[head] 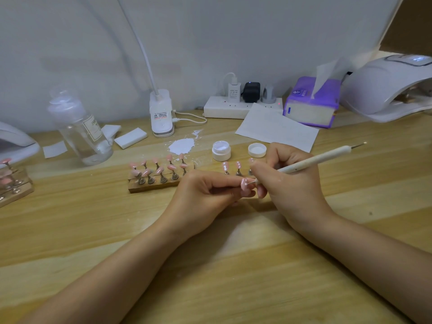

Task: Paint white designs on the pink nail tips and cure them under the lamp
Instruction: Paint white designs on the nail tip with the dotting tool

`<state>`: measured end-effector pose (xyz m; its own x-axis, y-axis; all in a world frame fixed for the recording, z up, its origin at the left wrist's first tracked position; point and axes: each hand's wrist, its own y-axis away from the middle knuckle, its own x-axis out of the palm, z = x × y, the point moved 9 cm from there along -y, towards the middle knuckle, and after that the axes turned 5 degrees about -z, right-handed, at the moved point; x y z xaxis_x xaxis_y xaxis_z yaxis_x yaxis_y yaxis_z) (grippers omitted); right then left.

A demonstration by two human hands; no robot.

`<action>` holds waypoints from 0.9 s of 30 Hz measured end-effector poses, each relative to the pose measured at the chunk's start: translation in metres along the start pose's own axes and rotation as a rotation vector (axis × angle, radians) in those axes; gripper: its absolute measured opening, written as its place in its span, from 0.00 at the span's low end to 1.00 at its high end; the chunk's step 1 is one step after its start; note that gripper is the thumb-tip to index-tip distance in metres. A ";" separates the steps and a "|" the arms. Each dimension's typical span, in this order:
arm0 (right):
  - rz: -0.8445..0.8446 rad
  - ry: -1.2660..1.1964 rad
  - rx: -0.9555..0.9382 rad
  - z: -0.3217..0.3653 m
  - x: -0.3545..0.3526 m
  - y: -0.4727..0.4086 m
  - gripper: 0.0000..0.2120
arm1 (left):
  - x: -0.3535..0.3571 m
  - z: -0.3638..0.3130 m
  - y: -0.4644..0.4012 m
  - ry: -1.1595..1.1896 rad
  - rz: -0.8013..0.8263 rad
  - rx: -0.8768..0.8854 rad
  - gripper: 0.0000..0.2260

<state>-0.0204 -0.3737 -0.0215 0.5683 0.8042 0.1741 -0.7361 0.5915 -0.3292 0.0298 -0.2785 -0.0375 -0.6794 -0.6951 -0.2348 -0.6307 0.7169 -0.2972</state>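
My left hand pinches a pink nail tip that carries white dots. My right hand grips a white dotting pen, and the pen's fine lower point touches that tip. A wooden holder to the left carries several plain pink tips on metal stands. Behind my fingers stand three tips with white dots. An open jar of white gel and its lid sit further back. The white curing lamp is at the far right, lit purple inside.
A clear bottle stands at the left, with a second holder of pink tips at the left edge. A white paint smear, foam blocks, a paper sheet, a purple tissue pack and a power strip line the back.
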 end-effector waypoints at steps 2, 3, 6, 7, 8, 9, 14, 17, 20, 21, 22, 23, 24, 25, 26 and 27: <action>-0.006 0.005 -0.001 0.000 -0.001 0.000 0.18 | 0.000 0.000 0.000 0.004 0.001 0.000 0.08; -0.005 0.004 -0.002 0.001 0.000 0.000 0.18 | 0.000 0.000 0.000 0.006 -0.001 0.000 0.07; 0.006 0.005 -0.006 0.001 0.000 0.000 0.17 | -0.001 0.000 -0.001 -0.003 -0.006 0.007 0.07; 0.006 0.013 -0.009 0.001 0.000 0.000 0.17 | -0.001 0.000 0.000 -0.007 -0.004 0.011 0.07; 0.002 0.021 -0.011 0.000 0.000 0.000 0.17 | -0.001 0.000 0.000 -0.009 -0.005 0.012 0.07; -0.003 0.027 -0.011 0.000 -0.001 0.000 0.18 | -0.001 0.000 0.000 -0.006 -0.007 0.007 0.06; -0.008 0.018 -0.008 -0.001 -0.002 -0.001 0.17 | -0.001 0.000 -0.001 -0.014 -0.010 0.006 0.08; -0.014 0.018 -0.010 -0.001 -0.002 -0.001 0.17 | -0.001 -0.001 -0.001 -0.015 -0.011 0.009 0.09; -0.017 0.004 -0.003 -0.001 -0.002 -0.001 0.16 | -0.001 -0.001 0.000 -0.018 -0.018 0.004 0.07; -0.011 -0.003 -0.002 -0.001 -0.001 -0.001 0.16 | -0.002 -0.001 0.000 -0.018 -0.022 0.001 0.08; -0.004 -0.010 -0.001 -0.001 0.000 0.000 0.16 | -0.002 -0.001 0.000 -0.016 -0.025 -0.002 0.09; 0.001 -0.013 -0.001 -0.001 0.000 0.000 0.16 | -0.002 -0.001 0.000 -0.015 -0.025 -0.004 0.10; 0.002 -0.011 -0.002 -0.001 0.000 0.000 0.16 | -0.002 -0.001 0.000 -0.017 -0.024 -0.006 0.10; -0.002 -0.004 -0.004 -0.001 0.000 -0.001 0.16 | -0.002 -0.001 0.000 -0.020 -0.023 -0.008 0.10; -0.009 0.003 -0.007 -0.001 -0.001 -0.001 0.17 | -0.002 0.000 0.000 -0.024 -0.022 -0.010 0.09; -0.018 0.006 -0.008 -0.001 -0.002 -0.001 0.17 | -0.002 0.000 0.000 -0.027 -0.023 -0.013 0.08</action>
<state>-0.0202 -0.3757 -0.0220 0.5837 0.7930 0.1744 -0.7229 0.6053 -0.3332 0.0314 -0.2776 -0.0373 -0.6543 -0.7128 -0.2524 -0.6515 0.7009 -0.2904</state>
